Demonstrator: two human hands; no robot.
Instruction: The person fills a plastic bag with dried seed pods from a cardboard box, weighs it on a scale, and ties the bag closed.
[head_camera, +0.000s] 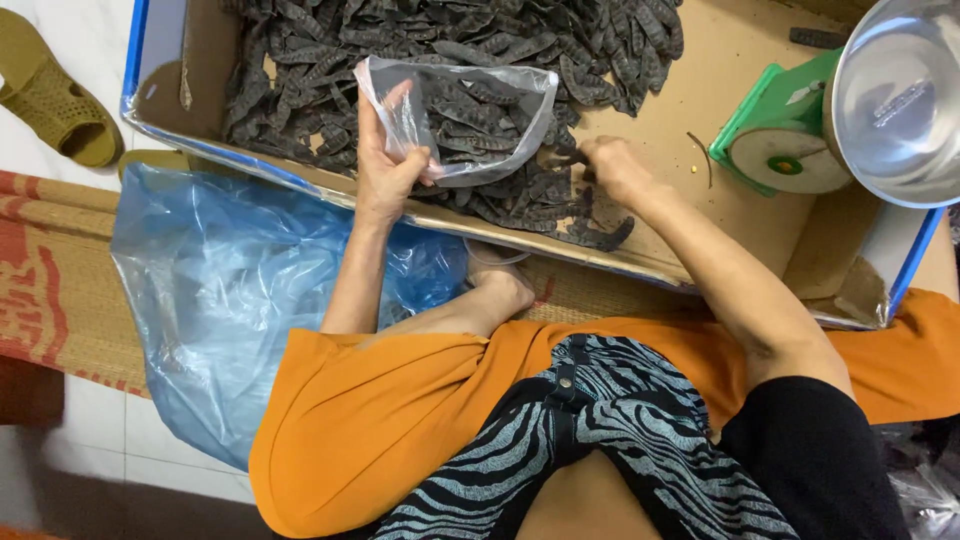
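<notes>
Left hand (385, 165) pinches the rim of a clear thin plastic bag (470, 115), part-filled, over the heap of dark dried pods (450, 40) in the flattened cardboard box (700, 90). Right hand (612, 168), right of the bag, fingers closed on pods; best to keep the mouth wide.

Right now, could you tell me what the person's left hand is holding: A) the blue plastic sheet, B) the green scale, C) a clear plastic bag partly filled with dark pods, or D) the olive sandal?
C: the left hand grips the clear plastic bag open over the dark pods.
</notes>
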